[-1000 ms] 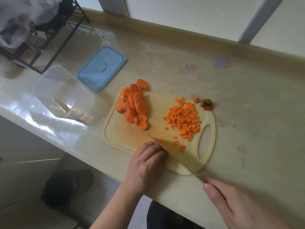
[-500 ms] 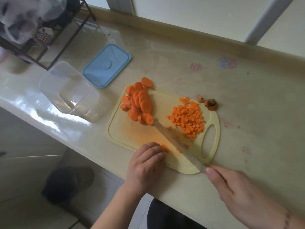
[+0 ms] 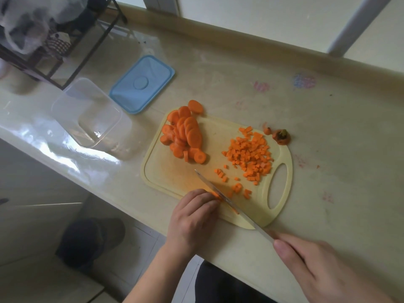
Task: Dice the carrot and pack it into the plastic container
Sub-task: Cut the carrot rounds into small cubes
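right grip (image 3: 323,270) closed round knife (image 3: 220,193) handle; left grip (image 3: 194,217) pins carrot strips (image 3: 215,194) just beside blade. advise fingertips curled back, even cuts.

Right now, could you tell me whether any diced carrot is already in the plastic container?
No, the container holds no carrot; the dice all lie on the cutting board.

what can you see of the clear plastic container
The plastic container is a clear, see-through rectangular tub with rounded corners, standing upright and open on the pale counter, left of the yellow cutting board. It looks empty: no carrot inside yet. Its blue lid lies flat beside it, just behind and to the right. Neither hand touches it.
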Available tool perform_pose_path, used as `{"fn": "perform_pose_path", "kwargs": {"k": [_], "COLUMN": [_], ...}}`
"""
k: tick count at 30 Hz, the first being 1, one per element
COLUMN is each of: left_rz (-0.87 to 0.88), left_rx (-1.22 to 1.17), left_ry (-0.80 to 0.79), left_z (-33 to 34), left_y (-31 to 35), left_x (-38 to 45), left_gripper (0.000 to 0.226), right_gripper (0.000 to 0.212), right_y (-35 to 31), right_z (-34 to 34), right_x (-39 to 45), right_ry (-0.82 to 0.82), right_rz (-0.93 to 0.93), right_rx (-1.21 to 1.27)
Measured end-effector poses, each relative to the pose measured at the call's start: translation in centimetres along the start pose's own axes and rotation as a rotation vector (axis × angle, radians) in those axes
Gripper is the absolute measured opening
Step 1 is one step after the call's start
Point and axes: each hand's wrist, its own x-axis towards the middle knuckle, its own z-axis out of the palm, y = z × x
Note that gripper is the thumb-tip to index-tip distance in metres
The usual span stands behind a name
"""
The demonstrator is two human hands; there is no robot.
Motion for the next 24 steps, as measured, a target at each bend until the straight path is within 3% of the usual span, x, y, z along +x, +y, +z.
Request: {"fn": "perform_pose_path", "kwargs": {"k": [5, 9, 14, 17, 24], "left_rz": [-0.003, -0.003, -0.012, -0.009, -0.016], "left_rx": [0.004, 0.006, 0.005, 0.007, 0.000], "left_ry": [0.018, -0.017, -0.027, -0.021, -0.030], "left_z": [-0.14, -0.02, 0.02, -0.04, 0.08], "left_y": [0.19, -0.06, -0.24, -0.10, 0.02], "left_x": [0.04, -0.02, -0.17, -0.20, 0.07], "left_gripper": [0.021, 0.010, 0.020, 0.011, 0.012], "right_gripper": [0.025, 0.044, 0.053, 0.054, 0.052], "right_y": [-0.12, 0.28, 0.65, 0.53, 0.03], "right_z": [0.21, 0.44, 0.81, 0.78, 0.56], "right_x": [0.14, 0.09, 0.09, 0.00, -0.12], "right_ry": [-0.027, -0.027, -0.037, -0.033, -0.022], "right_rz": [0.025, 0.015, 0.049, 0.063, 0.034], "right_rx": [0.003, -0.030, -0.016, -0.009, -0.066]}}
